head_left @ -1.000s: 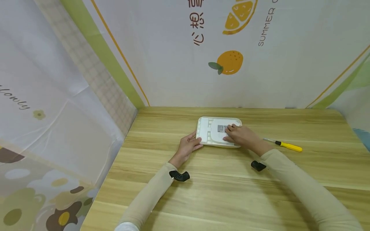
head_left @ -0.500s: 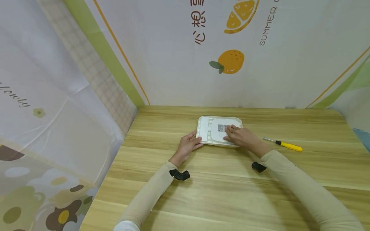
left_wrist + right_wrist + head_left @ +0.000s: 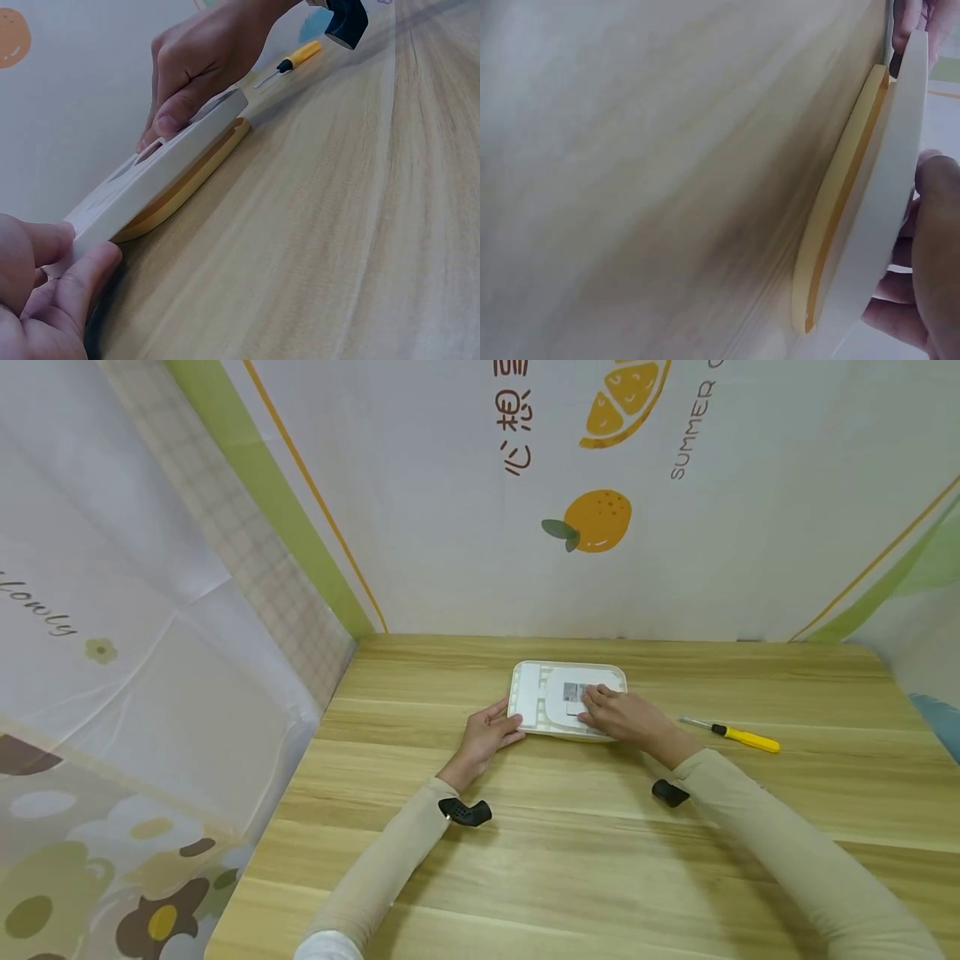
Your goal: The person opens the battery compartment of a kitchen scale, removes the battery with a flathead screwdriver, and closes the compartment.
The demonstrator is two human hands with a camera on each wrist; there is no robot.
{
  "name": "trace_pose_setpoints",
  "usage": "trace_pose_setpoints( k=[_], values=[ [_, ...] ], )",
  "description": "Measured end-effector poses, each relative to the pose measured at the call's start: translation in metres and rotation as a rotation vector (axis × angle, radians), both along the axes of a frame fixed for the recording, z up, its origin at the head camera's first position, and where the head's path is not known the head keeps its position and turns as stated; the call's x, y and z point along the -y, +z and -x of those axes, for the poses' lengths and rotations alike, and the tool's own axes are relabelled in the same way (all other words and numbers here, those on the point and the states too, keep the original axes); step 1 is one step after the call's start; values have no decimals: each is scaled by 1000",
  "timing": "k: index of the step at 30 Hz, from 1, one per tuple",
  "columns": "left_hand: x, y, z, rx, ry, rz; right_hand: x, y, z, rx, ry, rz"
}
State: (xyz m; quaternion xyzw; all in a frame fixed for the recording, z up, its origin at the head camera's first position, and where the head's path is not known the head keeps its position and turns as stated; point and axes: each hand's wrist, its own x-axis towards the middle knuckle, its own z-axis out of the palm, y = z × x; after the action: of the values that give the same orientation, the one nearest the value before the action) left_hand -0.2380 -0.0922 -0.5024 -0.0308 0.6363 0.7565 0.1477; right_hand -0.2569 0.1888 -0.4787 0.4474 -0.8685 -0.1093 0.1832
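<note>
A white rectangular device (image 3: 528, 695) with a ribbed face and a raised rounded panel (image 3: 558, 695) lies with that face up on the wooden table. Beneath it, a yellow rounded part (image 3: 176, 202) shows in the wrist views. My left hand (image 3: 482, 739) pinches the near left corner, thumb above and fingers below. My right hand (image 3: 626, 717) has its bent fingers and thumb on the panel, beside a printed grey label (image 3: 572, 692). A small rectangular outline (image 3: 573, 709) shows by the right thumb. Whether the right fingers pinch anything is hidden.
A screwdriver (image 3: 738, 735) with a yellow handle lies to the right of the right hand. A printed cloth wall (image 3: 450, 552) rises at the table's back edge, and another cloth (image 3: 157, 568) hangs at the left.
The small rectangular outline by my right thumb was not visible earlier. The right fingers have shifted slightly on the panel; the left hand keeps its hold on the corner.
</note>
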Motion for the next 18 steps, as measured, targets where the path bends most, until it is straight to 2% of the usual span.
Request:
trace_pose_setpoints(
  k=[4, 8, 13, 18],
  values=[
    [0, -1, 1, -4, 2, 1, 0, -1, 2, 57, -5, 45],
    [0, -1, 1, -12, -1, -13, 0, 1, 3, 186, -42, 183],
    [1, 1, 1, -24, -7, -22, 0, 4, 1, 304, -84, 286],
    [2, 0, 1, -15, -13, -6, -1, 1, -1, 321, -67, 335]
  ],
)
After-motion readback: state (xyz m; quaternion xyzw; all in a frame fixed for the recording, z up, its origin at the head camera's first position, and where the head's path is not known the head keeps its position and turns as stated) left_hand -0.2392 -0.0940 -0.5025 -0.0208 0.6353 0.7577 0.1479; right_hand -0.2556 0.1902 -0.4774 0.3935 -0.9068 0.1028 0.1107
